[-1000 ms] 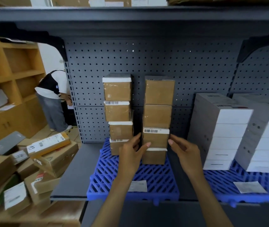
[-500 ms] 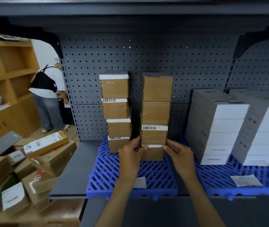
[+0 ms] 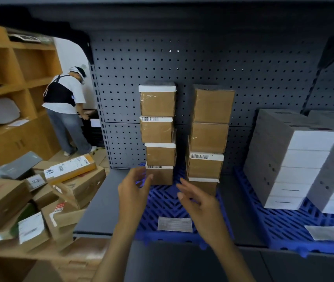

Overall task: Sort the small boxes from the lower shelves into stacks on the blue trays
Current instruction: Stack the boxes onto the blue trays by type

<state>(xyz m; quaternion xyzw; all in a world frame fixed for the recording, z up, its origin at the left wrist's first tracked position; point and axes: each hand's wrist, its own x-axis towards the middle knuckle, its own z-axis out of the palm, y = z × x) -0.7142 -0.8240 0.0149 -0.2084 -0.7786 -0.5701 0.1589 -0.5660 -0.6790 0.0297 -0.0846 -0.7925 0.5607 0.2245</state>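
Two stacks of small brown boxes stand at the back of a blue tray [image 3: 166, 202] on the grey shelf: the left stack [image 3: 158, 131] and the right stack [image 3: 208, 137], each several boxes high. My left hand [image 3: 133, 190] hovers open in front of the left stack's bottom box, holding nothing. My right hand [image 3: 198, 202] is open too, just in front of the right stack's bottom box, apart from it. A white paper slip [image 3: 174, 224] lies on the tray's front.
A second blue tray [image 3: 284, 226] to the right carries tall stacks of white and grey boxes [image 3: 290, 159]. Loose cardboard boxes [image 3: 40, 196] are piled at the left. Another person [image 3: 66, 112] stands by wooden shelving. A pegboard wall [image 3: 202, 68] backs the shelf.
Both hands have let go of the right stack's lower boxes and pulled back toward me, fingers spread. The view has shifted down and left.
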